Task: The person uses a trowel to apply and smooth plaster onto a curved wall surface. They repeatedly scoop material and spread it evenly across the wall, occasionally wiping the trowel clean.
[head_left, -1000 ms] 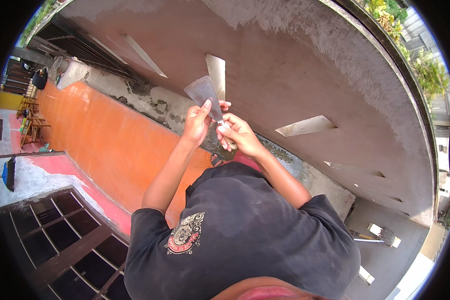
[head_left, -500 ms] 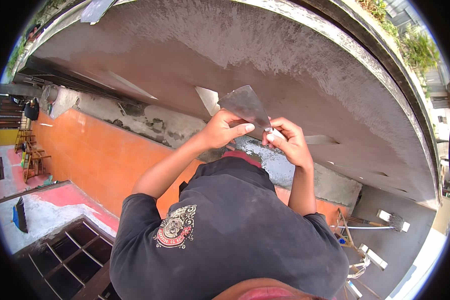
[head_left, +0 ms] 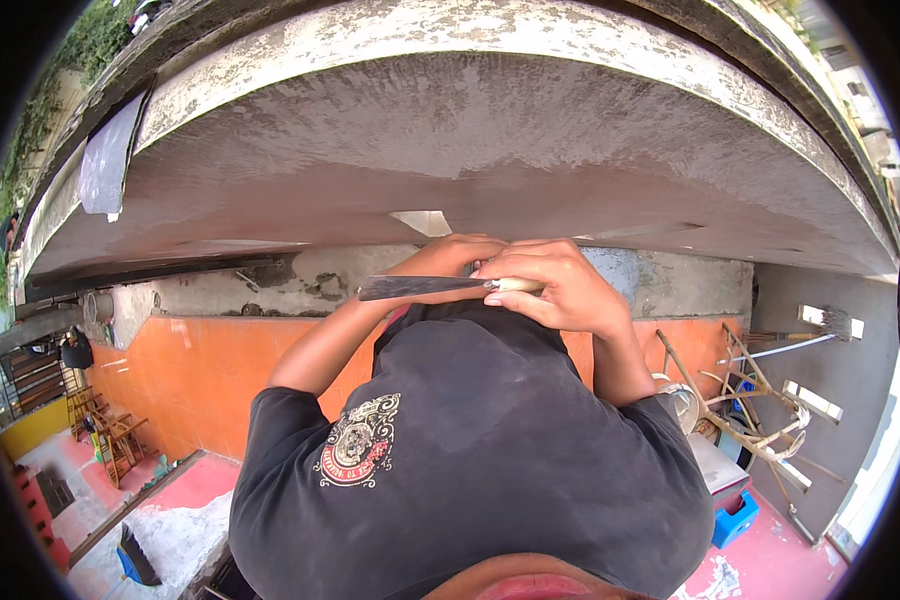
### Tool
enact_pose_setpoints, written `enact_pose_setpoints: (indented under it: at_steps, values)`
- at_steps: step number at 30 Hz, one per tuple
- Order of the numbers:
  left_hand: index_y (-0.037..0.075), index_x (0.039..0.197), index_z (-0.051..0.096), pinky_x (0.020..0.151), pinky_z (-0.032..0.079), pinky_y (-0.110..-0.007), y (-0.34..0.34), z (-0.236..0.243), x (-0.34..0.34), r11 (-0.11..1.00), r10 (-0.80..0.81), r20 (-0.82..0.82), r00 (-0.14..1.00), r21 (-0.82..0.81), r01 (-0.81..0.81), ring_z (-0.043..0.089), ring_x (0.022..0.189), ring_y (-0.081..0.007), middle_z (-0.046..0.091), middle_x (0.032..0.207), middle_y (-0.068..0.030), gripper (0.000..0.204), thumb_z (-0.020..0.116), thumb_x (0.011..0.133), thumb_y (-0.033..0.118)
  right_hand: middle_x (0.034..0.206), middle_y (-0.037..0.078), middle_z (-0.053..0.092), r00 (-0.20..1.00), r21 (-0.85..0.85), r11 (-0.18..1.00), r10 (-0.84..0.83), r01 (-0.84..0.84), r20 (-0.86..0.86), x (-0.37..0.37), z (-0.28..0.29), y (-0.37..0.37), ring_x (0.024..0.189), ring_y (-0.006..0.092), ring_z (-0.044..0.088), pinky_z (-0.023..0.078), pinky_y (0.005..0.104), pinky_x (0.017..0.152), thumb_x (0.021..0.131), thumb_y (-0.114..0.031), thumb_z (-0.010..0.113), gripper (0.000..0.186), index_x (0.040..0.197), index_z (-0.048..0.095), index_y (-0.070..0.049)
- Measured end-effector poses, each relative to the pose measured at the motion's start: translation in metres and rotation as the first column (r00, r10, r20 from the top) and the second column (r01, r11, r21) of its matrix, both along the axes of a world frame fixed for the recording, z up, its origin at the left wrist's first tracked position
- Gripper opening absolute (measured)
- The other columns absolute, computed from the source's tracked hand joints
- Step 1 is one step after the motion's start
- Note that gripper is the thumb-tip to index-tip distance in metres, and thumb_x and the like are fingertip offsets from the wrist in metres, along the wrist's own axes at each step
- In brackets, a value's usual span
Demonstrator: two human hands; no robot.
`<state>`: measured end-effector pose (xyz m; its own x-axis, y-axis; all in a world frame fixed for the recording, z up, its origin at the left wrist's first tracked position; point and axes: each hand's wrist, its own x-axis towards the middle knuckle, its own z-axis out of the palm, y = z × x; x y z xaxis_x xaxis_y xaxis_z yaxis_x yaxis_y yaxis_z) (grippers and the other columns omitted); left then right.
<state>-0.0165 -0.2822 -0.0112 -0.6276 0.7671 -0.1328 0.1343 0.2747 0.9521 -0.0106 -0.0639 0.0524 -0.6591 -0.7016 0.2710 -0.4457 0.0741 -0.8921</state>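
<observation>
Two hands, one scraper. Right hand is closed around the pale handle, thumb on the near side. The blade points left, seen nearly edge-on, in front of the left forearm. Left hand lies behind the tool, its fingers partly hidden by the right; we cannot tell whether it grips anything or touches the metal.

Hazards, our judgement: a twist of the right wrist could bring the edge against the left hand or forearm, since they lie so close. A slack thumb could let the handle slip, dropping the scraper toward the orange floor. The wall rises just ahead; a wide swing could knock the hands on it.

Writing: we note a round print on the dark shirt, with curved red lettering we cannot read with certainty. We make out no maker's mark on the scraper.
</observation>
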Motion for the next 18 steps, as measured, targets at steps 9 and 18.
enact_pose_setpoints:
  at_steps: [9, 18]
  values:
    - [0.006, 0.13, 0.061, 0.102, 0.047, -0.042, -0.052, -0.012, 0.0, 0.985, -0.172, -0.014, 0.985, -0.026, 0.171, 0.06, 0.122, -0.0276, 0.062, 0.132, -0.0121, 0.053, 0.078, 0.087, 0.031, 0.09, 0.011, 0.07, 0.832, -0.056, 0.834, -0.539, 0.549, 0.127, 0.069, -0.031, -0.062, 0.071, 0.0182, 0.066, 0.051, 0.0303, 0.063, 0.09, -0.007, 0.07, 0.02, 0.108, 0.065, 0.002]
    - [-0.002, 0.139, 0.05, 0.106, 0.048, -0.048, -0.066, -0.017, 0.003, 0.795, -0.197, 0.388, 0.9, 0.601, -0.084, 0.06, 0.125, -0.0308, 0.06, 0.134, -0.0234, 0.052, 0.06, 0.101, 0.032, 0.086, 0.007, 0.07, 0.639, -0.064, 0.777, -0.465, 0.627, 0.613, 0.118, -0.068, -0.099, 0.067, 0.0108, 0.066, 0.049, 0.0261, 0.056, 0.096, -0.012, 0.064, 0.026, 0.118, 0.059, 0.0]
